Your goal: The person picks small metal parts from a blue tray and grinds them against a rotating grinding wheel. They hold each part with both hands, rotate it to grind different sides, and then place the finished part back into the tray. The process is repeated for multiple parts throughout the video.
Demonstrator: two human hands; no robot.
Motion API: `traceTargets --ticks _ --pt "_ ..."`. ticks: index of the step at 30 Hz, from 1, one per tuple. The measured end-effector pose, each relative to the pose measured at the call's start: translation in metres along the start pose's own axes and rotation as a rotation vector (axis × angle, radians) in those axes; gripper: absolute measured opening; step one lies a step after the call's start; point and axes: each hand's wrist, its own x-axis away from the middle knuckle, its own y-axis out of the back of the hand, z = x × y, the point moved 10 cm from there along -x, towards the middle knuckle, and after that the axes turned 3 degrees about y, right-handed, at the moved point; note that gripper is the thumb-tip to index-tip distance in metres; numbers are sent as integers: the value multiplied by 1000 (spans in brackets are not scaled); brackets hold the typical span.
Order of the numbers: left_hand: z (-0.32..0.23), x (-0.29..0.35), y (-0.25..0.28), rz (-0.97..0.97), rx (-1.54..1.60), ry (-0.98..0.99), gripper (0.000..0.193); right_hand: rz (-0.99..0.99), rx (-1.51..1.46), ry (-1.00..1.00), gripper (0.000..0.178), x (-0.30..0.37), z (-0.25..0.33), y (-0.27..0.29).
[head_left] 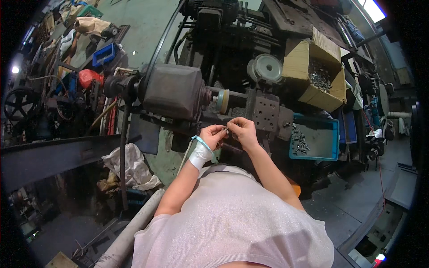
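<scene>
My left hand (213, 136) and my right hand (242, 133) meet in front of the machine, fingertips nearly touching. Both are closed in a pinch around something small; a bright speck shows between them, too tiny to name. A white wrap with a light blue band (200, 150) circles my left wrist. Just beyond my fingers is a round wheel with a tan and blue-green rim (222, 101), mounted on the spindle of a dark machine (173, 91). Right of it stands a metal block with holes (265, 114).
To the right, a blue tray (336, 139) holds a pile of small metal parts (299, 141). Behind it, an open cardboard box (296, 60) contains many more. A round metal disc (267, 68) sits beside the box. A pale pipe (129, 232) runs along my left side.
</scene>
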Motion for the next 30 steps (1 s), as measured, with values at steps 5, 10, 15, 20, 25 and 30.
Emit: traceTargets --ticks 5,10,15,20,25,30 --pt "0 -10 -1 -12 -39 -23 16 -76 222 154 18 -7 7 7" --pt "-3 -22 -1 -48 -84 -54 14 -112 322 120 24 -20 8 14" --pt "-4 -33 0 -43 0 6 16 -181 321 113 21 -31 12 15" --pt "-4 -43 4 -131 38 11 16 -230 267 119 17 -46 -3 19" --pt "-10 -43 5 -191 31 -78 17 -253 250 120 18 -50 -7 19" --pt "-12 -44 5 -206 1 -90 16 -256 229 159 14 -51 -4 17"
